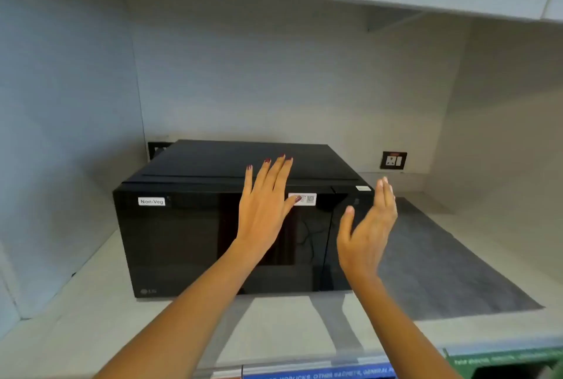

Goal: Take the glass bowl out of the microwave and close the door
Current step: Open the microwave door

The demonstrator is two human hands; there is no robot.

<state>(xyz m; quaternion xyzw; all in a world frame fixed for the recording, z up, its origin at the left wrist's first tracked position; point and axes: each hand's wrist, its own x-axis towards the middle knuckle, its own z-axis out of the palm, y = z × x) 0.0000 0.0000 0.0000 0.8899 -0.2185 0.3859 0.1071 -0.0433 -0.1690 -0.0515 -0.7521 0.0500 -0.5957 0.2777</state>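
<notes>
My left hand (264, 211) is held flat with its fingers (275, 174) spread and extended, gripping nothing, in front of the upper edge of the microwave door (213, 241); whether the palm touches the glass cannot be determined. My right hand (370, 226) is likewise open and empty, palm turned inward, thumb raised, positioned near the control strip at the door's right side. The microwave (243, 165) stands on the table (91, 317), partly on a grey mat (441, 256), with a "Non-Veg" label (151, 201) at the door's upper left. The door appears fully shut. The glass bowl is not visible; the dark glass conceals the interior, so I judge it is inside. The step in hand is opening the door. Recommended procedure: locate the release or door edge on the right with the right hand, steady the top of the housing with the left so the unit does not slide on the mat, and swing the door fully clear before reaching in.
</notes>
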